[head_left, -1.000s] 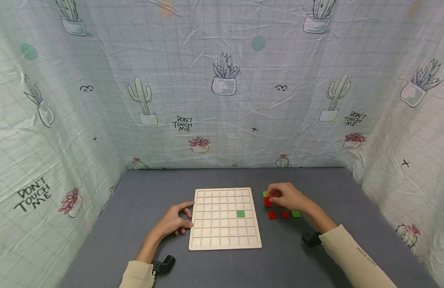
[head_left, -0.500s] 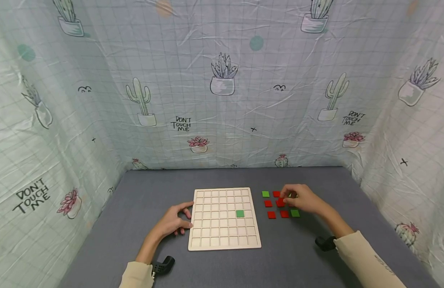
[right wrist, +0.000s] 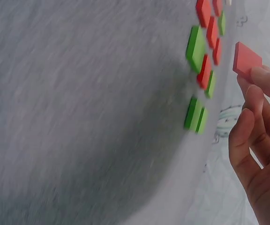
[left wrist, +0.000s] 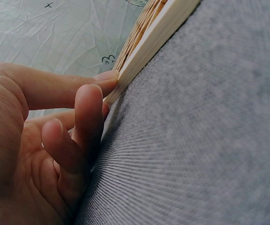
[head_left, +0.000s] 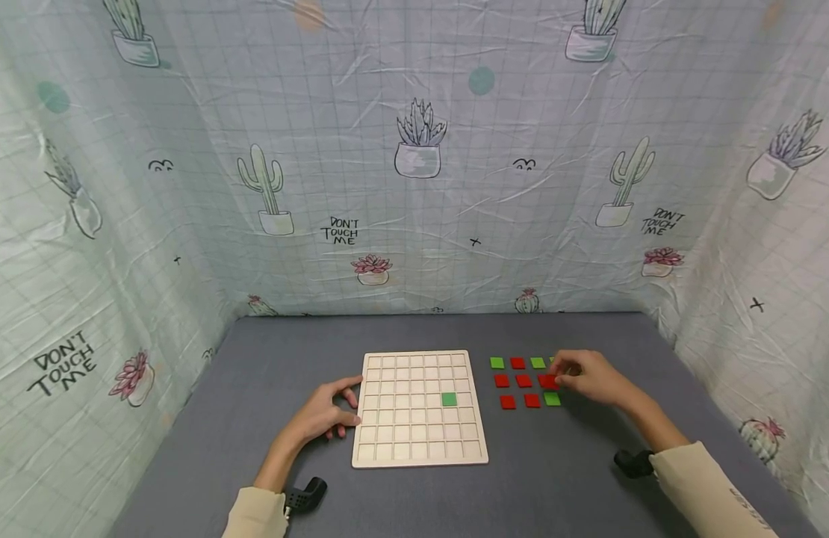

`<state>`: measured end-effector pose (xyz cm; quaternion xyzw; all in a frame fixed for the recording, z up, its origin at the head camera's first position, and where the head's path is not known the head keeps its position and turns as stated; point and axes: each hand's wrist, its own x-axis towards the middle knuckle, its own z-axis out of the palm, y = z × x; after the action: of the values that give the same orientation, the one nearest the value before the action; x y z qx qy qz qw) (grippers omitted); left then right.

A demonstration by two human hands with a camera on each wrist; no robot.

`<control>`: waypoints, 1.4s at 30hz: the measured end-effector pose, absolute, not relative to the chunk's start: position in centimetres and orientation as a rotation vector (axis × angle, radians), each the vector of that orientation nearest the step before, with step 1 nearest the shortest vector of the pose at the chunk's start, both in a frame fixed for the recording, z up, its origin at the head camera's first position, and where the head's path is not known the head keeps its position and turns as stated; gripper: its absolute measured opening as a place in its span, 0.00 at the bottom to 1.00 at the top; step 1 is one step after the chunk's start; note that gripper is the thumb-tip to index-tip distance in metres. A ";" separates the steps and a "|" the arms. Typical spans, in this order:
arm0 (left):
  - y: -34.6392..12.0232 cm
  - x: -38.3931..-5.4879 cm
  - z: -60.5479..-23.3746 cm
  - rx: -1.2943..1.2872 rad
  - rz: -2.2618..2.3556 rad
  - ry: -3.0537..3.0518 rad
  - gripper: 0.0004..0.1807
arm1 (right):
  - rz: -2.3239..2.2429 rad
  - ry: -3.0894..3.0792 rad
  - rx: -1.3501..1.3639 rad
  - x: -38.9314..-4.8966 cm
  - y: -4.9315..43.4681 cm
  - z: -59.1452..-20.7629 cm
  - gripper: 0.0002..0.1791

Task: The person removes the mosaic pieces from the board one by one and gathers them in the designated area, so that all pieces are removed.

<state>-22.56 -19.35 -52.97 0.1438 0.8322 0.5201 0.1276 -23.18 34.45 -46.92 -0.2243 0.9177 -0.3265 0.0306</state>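
Observation:
A pale wooden grid board (head_left: 401, 409) lies flat on the table, with one green tile (head_left: 449, 399) in a cell right of its middle. My left hand (head_left: 319, 413) rests at the board's left edge, index fingertip and thumb apart and touching its side. In the left wrist view a fingertip (left wrist: 109, 76) meets the board's wooden edge (left wrist: 139, 61). My right hand (head_left: 591, 377) is over the right end of the loose tiles. Between thumb and fingers it pinches a red square tile (right wrist: 246, 60), raised off the table in the right wrist view.
Rows of loose red and green tiles lie right of the board, among them a green tile (head_left: 497, 363), a red tile (head_left: 508, 402) and another green tile (head_left: 552, 399). The grey table (head_left: 414, 504) ends at a patterned cloth backdrop (head_left: 414, 209) behind and at both sides.
My right hand has moved to the right across the loose tiles, with the red tile at its fingertips. The left hand and the board stay in place.

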 end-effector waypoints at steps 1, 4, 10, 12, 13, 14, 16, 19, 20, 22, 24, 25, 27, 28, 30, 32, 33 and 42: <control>-19.3 -22.6 -53.0 0.417 1.511 2.425 0.45 | -1.006 2.830 -0.684 -23.2 34.8 -47.0 0.04; -19.4 -22.6 -53.0 0.413 1.519 2.419 0.45 | -0.991 2.845 -0.679 -23.1 35.7 -47.0 0.04; -19.5 -22.4 -52.9 0.420 1.534 2.405 0.45 | -0.948 2.853 -0.664 -22.7 37.0 -47.2 0.05; -19.5 -22.4 -52.9 0.418 1.534 2.403 0.45 | -0.939 2.832 -0.670 -22.5 37.3 -47.3 0.05; -19.5 -22.3 -52.9 0.415 1.534 2.402 0.45 | -0.941 2.821 -0.666 -22.4 37.4 -47.3 0.05; -19.5 -22.3 -52.9 0.413 1.534 2.401 0.45 | -0.945 2.810 -0.666 -22.3 37.5 -47.4 0.04; -19.5 -22.2 -52.9 0.410 1.537 2.399 0.45 | -0.958 2.791 -0.667 -22.2 37.6 -47.5 0.05; -19.5 -22.2 -52.9 0.410 1.542 2.397 0.45 | -0.967 2.771 -0.675 -22.2 37.9 -47.9 0.05; -19.5 -22.3 -52.9 0.411 1.545 2.395 0.45 | -0.969 2.767 -0.669 -22.2 38.0 -48.0 0.05; -19.4 -22.3 -52.9 0.410 1.548 2.394 0.45 | -0.963 2.765 -0.659 -22.3 38.1 -48.3 0.05; -19.4 -22.3 -52.9 0.408 1.547 2.392 0.45 | -0.955 2.767 -0.656 -22.3 38.2 -48.6 0.05; -19.4 -22.3 -52.9 0.408 1.546 2.390 0.45 | -0.951 2.767 -0.646 -22.3 38.2 -48.7 0.06; -19.4 -22.2 -52.8 0.408 1.545 2.389 0.45 | -0.946 2.768 -0.626 -22.3 38.2 -48.7 0.06; -19.4 -22.2 -52.8 0.408 1.544 2.389 0.45 | -0.942 2.766 -0.629 -22.2 38.2 -48.7 0.06; -19.3 -22.2 -52.8 0.410 1.543 2.391 0.45 | -0.935 2.761 -0.610 -22.1 38.0 -48.6 0.06; -19.3 -22.3 -52.8 0.411 1.537 2.399 0.45 | -0.936 2.757 -0.595 -22.0 37.9 -48.5 0.06; -19.4 -22.3 -52.8 0.412 1.535 2.402 0.45 | -0.933 2.755 -0.595 -22.0 37.8 -48.4 0.06; -19.4 -22.6 -53.0 0.416 1.503 2.422 0.44 | -0.895 2.785 -0.607 -21.9 37.4 -48.4 0.05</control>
<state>-22.57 -19.40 -53.04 0.1433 0.8337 0.5173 0.1300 -21.93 37.43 -48.41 -0.2025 0.9294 -0.2987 0.0770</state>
